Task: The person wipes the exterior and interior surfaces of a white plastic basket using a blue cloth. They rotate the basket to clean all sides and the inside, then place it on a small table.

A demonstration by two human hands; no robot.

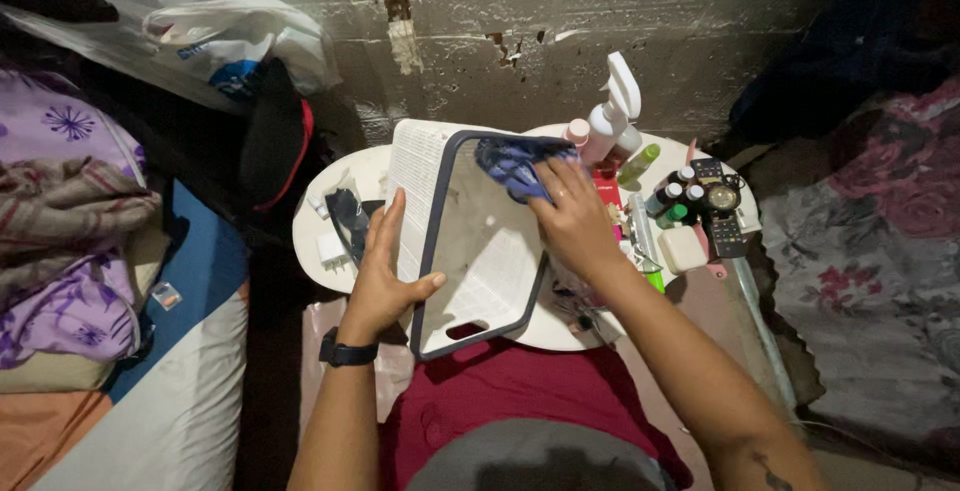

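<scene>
Two hands work one white basket with a dark rim, tilted up over the small round table; the left hand clamps its side wall, thumb inside, while the right hand presses a blue cloth into the far corner. Risk, as I judge it: the right elbow swings just beside the spray bottle and small vials; a hard wipe could topple them, or twist the basket from the single-handed grip.
</scene>
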